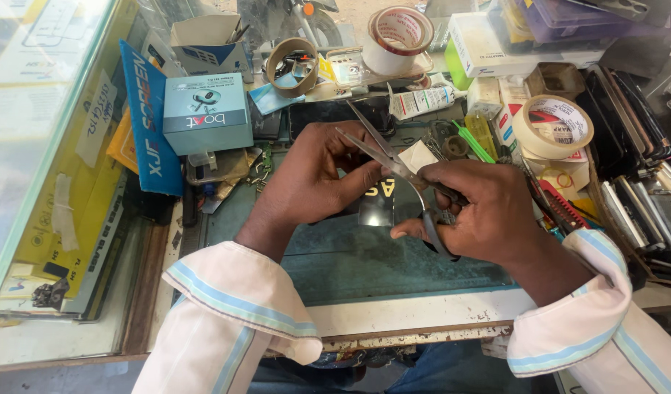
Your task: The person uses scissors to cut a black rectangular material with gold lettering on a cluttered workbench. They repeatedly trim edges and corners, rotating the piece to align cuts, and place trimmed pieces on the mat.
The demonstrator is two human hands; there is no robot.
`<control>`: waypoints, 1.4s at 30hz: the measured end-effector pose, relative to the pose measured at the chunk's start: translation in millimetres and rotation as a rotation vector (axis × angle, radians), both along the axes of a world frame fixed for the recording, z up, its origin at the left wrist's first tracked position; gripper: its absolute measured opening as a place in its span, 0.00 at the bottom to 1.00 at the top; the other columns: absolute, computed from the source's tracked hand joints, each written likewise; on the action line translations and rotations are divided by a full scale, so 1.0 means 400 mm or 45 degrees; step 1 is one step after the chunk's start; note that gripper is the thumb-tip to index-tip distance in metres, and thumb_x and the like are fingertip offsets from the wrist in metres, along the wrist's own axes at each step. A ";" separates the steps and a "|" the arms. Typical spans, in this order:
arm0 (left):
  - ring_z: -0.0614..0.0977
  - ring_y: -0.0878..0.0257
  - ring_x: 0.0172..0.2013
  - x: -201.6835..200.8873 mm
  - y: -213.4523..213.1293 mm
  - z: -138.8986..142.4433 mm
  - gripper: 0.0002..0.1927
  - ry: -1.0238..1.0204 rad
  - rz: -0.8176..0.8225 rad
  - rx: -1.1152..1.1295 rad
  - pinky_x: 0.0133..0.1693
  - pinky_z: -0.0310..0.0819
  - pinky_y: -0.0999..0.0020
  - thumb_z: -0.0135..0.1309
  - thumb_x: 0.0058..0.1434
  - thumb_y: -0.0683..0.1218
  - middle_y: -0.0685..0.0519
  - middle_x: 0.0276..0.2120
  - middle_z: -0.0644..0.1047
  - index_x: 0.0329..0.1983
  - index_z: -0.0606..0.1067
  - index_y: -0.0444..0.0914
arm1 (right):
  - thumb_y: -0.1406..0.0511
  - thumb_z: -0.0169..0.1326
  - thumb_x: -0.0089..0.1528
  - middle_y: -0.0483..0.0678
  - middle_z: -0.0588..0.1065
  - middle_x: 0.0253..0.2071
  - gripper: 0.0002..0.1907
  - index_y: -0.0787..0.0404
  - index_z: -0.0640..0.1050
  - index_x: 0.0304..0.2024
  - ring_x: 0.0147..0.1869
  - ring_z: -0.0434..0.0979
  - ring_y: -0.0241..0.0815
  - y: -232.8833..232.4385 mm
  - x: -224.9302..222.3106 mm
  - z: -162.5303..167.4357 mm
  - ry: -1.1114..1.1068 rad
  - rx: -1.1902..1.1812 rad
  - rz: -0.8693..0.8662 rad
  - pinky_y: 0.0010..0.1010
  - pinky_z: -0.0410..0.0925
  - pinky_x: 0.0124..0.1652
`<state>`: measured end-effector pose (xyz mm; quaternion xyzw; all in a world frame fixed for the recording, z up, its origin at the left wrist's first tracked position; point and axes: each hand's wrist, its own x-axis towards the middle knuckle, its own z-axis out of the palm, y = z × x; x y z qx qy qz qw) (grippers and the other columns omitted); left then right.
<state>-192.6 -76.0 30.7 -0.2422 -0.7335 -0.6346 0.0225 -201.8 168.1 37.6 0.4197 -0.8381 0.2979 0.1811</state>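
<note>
My right hand (489, 211) grips open scissors (394, 157); left fingers (365, 175) pinch a dark film (383, 208) above the surface's middle. The film may slip, so the cut could go crooked.

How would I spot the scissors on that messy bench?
Start at the green cutting mat in the middle of the bench, where both hands meet. The right hand holds the steel scissors by their dark handles. Their open blades point up-left, the only long shiny metal there.

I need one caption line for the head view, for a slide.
Right hand works open scissors on a small dark sheet held by left hand.
</note>
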 end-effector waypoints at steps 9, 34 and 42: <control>0.75 0.76 0.31 -0.012 -0.014 -0.002 0.03 -0.079 0.030 -0.003 0.30 0.72 0.77 0.62 0.58 0.36 0.59 0.28 0.80 0.35 0.81 0.31 | 0.48 0.75 0.44 0.45 0.73 0.20 0.32 0.64 0.80 0.37 0.22 0.75 0.38 0.009 -0.001 0.000 0.032 0.052 0.001 0.32 0.67 0.24; 0.77 0.73 0.32 -0.027 -0.050 -0.007 0.03 -0.146 -0.116 0.044 0.34 0.74 0.77 0.62 0.63 0.37 0.55 0.31 0.81 0.37 0.80 0.30 | 0.50 0.75 0.47 0.42 0.75 0.24 0.32 0.63 0.78 0.42 0.25 0.75 0.32 0.033 -0.039 -0.016 -0.132 -0.116 0.031 0.27 0.68 0.27; 0.87 0.62 0.43 -0.027 -0.030 -0.017 0.05 -0.166 -0.114 0.204 0.43 0.83 0.70 0.58 0.64 0.35 0.51 0.35 0.80 0.40 0.73 0.31 | 0.51 0.75 0.48 0.44 0.77 0.25 0.30 0.64 0.78 0.41 0.26 0.78 0.33 0.034 -0.039 -0.023 -0.111 -0.102 -0.087 0.27 0.69 0.28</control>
